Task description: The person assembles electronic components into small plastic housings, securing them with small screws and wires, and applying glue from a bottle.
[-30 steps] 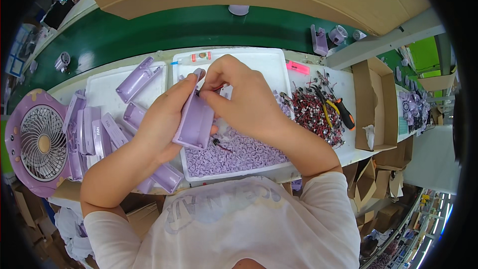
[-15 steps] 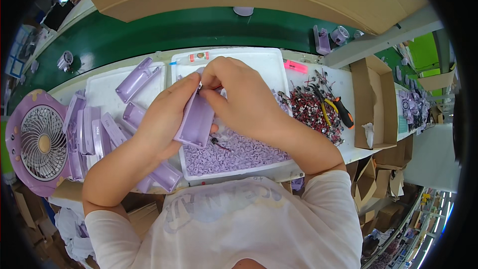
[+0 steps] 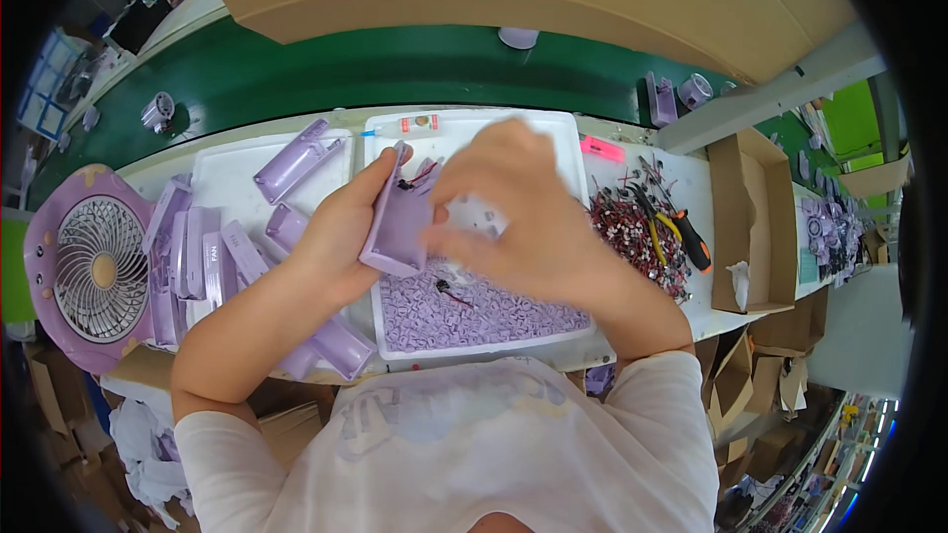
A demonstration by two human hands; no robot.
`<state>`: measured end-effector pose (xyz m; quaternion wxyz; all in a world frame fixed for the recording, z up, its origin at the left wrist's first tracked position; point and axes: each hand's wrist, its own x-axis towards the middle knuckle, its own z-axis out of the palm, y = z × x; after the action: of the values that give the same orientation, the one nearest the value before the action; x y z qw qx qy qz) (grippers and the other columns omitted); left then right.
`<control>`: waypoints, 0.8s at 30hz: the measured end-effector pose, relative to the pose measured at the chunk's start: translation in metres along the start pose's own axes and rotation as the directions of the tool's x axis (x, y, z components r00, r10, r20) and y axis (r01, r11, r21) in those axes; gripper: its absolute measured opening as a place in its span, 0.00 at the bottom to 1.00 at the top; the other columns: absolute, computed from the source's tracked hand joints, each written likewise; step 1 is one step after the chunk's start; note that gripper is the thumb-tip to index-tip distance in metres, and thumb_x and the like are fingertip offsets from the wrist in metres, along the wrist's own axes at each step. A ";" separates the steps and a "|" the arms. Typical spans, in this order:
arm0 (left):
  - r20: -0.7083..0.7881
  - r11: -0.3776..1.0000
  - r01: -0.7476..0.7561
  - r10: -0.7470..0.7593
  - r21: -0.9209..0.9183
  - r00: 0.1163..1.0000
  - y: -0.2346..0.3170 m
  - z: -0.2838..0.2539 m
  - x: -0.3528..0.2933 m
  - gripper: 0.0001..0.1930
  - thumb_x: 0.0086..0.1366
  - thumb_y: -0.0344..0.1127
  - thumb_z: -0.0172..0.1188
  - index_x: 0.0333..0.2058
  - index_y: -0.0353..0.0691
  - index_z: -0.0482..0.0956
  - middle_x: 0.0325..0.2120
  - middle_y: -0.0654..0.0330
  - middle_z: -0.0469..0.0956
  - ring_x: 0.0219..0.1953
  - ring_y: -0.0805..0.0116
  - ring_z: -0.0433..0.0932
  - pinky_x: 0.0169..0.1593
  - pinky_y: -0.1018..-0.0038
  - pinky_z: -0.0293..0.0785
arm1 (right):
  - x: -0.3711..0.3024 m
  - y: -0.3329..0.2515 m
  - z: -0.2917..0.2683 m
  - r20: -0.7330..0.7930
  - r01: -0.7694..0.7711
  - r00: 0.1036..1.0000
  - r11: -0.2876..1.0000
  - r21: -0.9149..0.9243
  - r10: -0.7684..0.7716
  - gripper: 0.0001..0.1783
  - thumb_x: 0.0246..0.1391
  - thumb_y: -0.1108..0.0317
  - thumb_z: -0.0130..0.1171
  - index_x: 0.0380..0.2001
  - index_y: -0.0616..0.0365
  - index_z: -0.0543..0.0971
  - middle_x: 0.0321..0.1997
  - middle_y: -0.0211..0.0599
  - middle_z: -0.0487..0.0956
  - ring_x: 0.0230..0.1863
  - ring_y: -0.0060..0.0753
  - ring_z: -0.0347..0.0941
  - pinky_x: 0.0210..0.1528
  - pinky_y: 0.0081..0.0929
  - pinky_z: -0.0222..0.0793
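Observation:
My left hand [image 3: 348,227] is wrapped round a lilac plastic housing [image 3: 400,232], a long open shell held tilted with its hollow side facing up. A small black connector with red and black wires [image 3: 419,178] sits in its far end. Just right of the housing is my right hand [image 3: 528,212], blurred by motion. Its thumb and fingers look curved and apart, with nothing visible between them. Beneath both hands lies a white tray [image 3: 481,343] full of small lilac plastic pieces [image 3: 474,321]; one loose wired connector [image 3: 451,291] rests on them.
More lilac housings [image 3: 188,262] lie left, beside a lilac round fan [image 3: 91,271]. To the right are a heap of wired connectors [image 3: 637,237], yellow-handled pliers [image 3: 654,227], a screwdriver [image 3: 696,242] and a cardboard box [image 3: 752,227]. A green belt [image 3: 395,64] runs behind.
My right hand has come away from the housing's far end and moved right, its fingers parting. The wired connector inside the housing is now exposed. The whole view has shifted slightly.

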<state>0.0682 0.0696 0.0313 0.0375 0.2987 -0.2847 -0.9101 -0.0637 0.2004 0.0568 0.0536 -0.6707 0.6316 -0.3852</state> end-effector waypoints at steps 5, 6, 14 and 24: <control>-0.039 0.999 0.014 -0.012 0.044 0.999 0.001 0.007 0.008 0.19 0.69 0.49 0.44 0.46 0.41 0.71 0.40 0.60 0.75 0.41 0.68 0.75 0.41 0.71 0.74 | -0.009 -0.006 0.030 0.076 0.060 0.995 0.998 -0.023 -0.058 0.11 0.39 0.67 0.66 0.26 0.51 0.75 0.34 0.26 0.73 0.42 0.37 0.64 0.45 0.38 0.52; 0.001 0.981 0.021 -0.021 0.192 1.000 0.010 0.006 0.005 0.20 0.69 0.49 0.44 0.50 0.41 0.69 0.42 0.60 0.74 0.43 0.68 0.74 0.44 0.71 0.73 | -0.005 -0.002 0.028 0.069 0.030 0.997 0.998 -0.053 -0.026 0.11 0.39 0.67 0.66 0.27 0.52 0.75 0.34 0.26 0.73 0.41 0.37 0.64 0.44 0.39 0.52; 0.417 -0.698 0.117 0.544 0.707 0.728 0.073 -0.064 -0.014 0.33 0.54 0.44 0.63 0.54 0.30 0.65 0.46 0.43 0.70 0.48 0.46 0.70 0.51 0.63 0.68 | 0.029 0.125 -0.004 -0.089 -0.274 0.962 0.922 -0.274 0.260 0.08 0.44 0.66 0.62 0.27 0.58 0.79 0.33 0.32 0.77 0.44 0.38 0.66 0.49 0.35 0.57; 0.406 -0.526 -0.262 0.178 0.809 0.896 0.069 -0.060 -0.054 0.36 0.40 0.29 0.70 0.52 0.41 0.69 0.47 0.51 0.67 0.50 0.50 0.67 0.53 0.64 0.66 | 0.027 0.150 0.012 -0.187 -0.258 0.964 0.846 -0.466 0.191 0.08 0.45 0.67 0.61 0.30 0.56 0.80 0.38 0.37 0.77 0.47 0.42 0.68 0.47 0.41 0.61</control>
<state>0.1395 -0.0051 0.0571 -0.0348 0.0898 -0.9749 -0.2009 -0.1803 0.1418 -0.0230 -0.1142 -0.5567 0.7842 -0.2491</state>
